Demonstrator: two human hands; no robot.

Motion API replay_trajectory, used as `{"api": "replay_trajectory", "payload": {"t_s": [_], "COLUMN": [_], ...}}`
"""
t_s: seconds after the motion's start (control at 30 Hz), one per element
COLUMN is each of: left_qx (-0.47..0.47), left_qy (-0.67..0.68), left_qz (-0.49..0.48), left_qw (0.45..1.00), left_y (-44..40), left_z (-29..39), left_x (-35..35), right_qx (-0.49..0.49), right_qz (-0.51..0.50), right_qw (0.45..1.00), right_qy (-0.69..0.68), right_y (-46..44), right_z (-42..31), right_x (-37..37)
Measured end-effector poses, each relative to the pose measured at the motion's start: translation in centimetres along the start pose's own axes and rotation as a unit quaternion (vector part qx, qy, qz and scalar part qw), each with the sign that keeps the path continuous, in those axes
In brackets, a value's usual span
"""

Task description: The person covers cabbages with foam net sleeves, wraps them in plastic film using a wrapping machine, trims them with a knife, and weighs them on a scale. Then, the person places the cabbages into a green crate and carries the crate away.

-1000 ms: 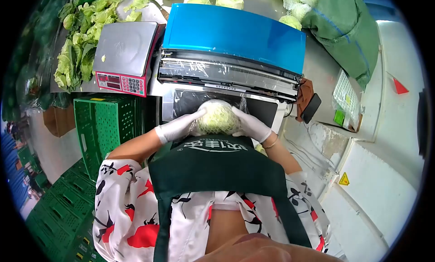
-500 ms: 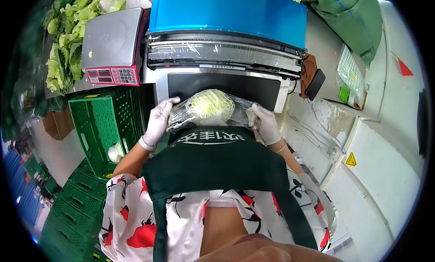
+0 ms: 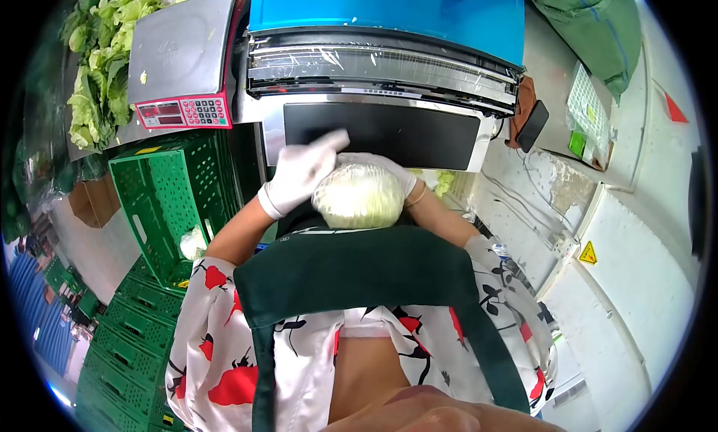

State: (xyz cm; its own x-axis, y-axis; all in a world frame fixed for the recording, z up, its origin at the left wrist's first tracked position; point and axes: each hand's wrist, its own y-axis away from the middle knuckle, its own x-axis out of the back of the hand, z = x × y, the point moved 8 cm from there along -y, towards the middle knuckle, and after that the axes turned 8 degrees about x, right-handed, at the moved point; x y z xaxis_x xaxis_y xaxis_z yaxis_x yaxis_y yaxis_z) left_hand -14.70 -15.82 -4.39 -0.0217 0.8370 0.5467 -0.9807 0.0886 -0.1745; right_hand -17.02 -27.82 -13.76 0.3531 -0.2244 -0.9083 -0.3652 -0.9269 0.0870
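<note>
A pale green cabbage (image 3: 360, 198), tightly wrapped in clear film, is held close against the front of my dark green apron (image 3: 366, 264). My right hand (image 3: 385, 169), in a white glove, curls round the cabbage's far right side, its fingers partly hidden behind it. At the upper left of the cabbage is my gloved left hand (image 3: 303, 172), touching or very near the film. Motion smears its fingers, one pointing up and right. Just beyond both hands lies the black plate (image 3: 389, 133) of the wrapping machine.
Behind the plate stands the blue-topped wrapping machine (image 3: 385, 6). A red scale (image 3: 183, 54) and loose green leaves (image 3: 97, 81) are at left. A green crate (image 3: 157, 208) holds a white-netted item (image 3: 193, 243). A phone (image 3: 532, 125) and green sack (image 3: 591, 28) are at right.
The film, earlier stretched out sideways between both hands, is now drawn tight round the cabbage. Both hands have come inward, the right one behind the cabbage.
</note>
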Motion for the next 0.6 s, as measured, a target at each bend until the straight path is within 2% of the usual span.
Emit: {"api": "replay_trajectory", "payload": {"t_s": [0.03,0.07,0.13,0.2,0.23,0.27,0.3,0.33,0.37,0.4,0.43,0.47,0.5,0.53,0.57,0.6], "left_qx": [0.130,0.197,0.244,0.143,0.224,0.251,0.232,0.258,0.279,0.368,0.398,0.387,0.369,0.344,0.317,0.342], "left_qy": [0.078,0.168,0.325,0.332,0.495,0.543,0.608,0.618,0.635,0.674,0.704,0.692,0.696,0.692,0.678,0.571], "left_qz": [0.058,0.086,-0.009,-0.032,-0.187,-0.277,-0.280,-0.295,-0.284,-0.208,-0.124,-0.053,0.036,0.124,0.206,0.288], "left_qw": [0.987,0.962,0.914,0.932,0.819,0.752,0.706,0.681,0.662,0.606,0.575,0.607,0.615,0.623,0.631,0.688], "left_y": [-0.9,-3.1,-4.6,-6.4,-4.6,-3.4,-3.2,-1.9,-0.7,1.2,2.3,4.0,5.8,7.7,9.9,12.9], "left_z": [-0.4,0.7,0.7,3.2,3.0,3.1,4.2,3.1,1.5,-1.2,-2.9,-6.7,-9.4,-11.9,-14.3,-15.9], "left_x": [1.9,3.4,0.3,0.7,-1.5,-1.7,-1.0,-0.9,-0.9,-1.2,0.2,1.7,5.0,8.3,11.7,15.3], "right_qx": [-0.008,0.030,0.146,0.108,0.139,0.170,0.229,0.278,0.298,0.317,0.314,0.309,0.342,0.360,0.315,0.320], "right_qz": [0.028,-0.018,-0.092,0.101,0.246,0.385,0.403,0.435,0.443,0.449,0.450,0.450,0.442,0.425,0.443,0.446], "right_qw": [0.982,0.957,0.862,0.849,0.858,0.843,0.771,0.687,0.644,0.601,0.622,0.645,0.624,0.626,0.604,0.615], "right_qy": [0.187,0.288,0.477,0.507,0.428,0.336,0.436,0.511,0.548,0.581,0.558,0.535,0.547,0.546,0.582,0.566], "right_y": [-1.3,-2.4,-3.8,-2.3,-0.9,1.1,1.7,2.3,2.7,3.3,3.3,3.3,3.4,3.4,3.3,3.3], "right_z": [-1.4,-3.4,-7.2,-9.3,-9.9,-10.3,-13.1,-16.1,-18.7,-21.4,-24.1,-26.8,-29.7,-32.4,-35.2,-37.7], "right_x": [-0.3,-2.2,-6.0,-5.1,-2.8,-0.4,-2.7,-4.3,-4.8,-5.1,-5.0,-4.4,-3.0,-1.6,0.8,3.6]}}
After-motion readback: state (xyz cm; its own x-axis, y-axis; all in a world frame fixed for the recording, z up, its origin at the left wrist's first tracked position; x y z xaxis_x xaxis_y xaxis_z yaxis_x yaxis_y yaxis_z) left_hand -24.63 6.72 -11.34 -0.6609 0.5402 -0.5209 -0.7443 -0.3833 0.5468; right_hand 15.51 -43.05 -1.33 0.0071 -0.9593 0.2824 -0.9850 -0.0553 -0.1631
